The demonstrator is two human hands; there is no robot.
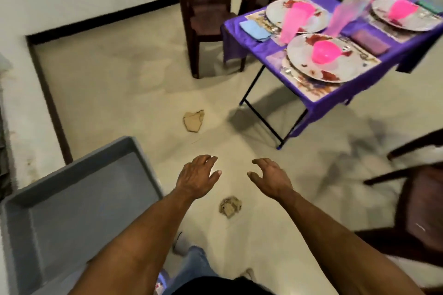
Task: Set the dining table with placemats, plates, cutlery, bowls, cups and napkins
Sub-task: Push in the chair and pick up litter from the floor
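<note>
The dining table (pixel 318 105), draped in a purple cloth, stands at the upper right. On it lie patterned placemats (pixel 311 87) with plates (pixel 345 67) on top, pink bowls (pixel 324 51), tall pink cups (pixel 292 23) and folded napkins (pixel 255 30) in blue, purple and green. Cutlery (pixel 287 70) lies beside the nearest plate. My left hand (pixel 197 176) and my right hand (pixel 269 177) hover over the floor, well short of the table, fingers spread and relaxed, holding nothing.
A grey plastic bin (pixel 72 201) sits at the lower left beside my left arm. Dark brown chairs stand behind the table (pixel 203 9) and at the right edge (pixel 417 199). Two chipped patches (pixel 193 121) mark the pale floor. A white wall runs along the left.
</note>
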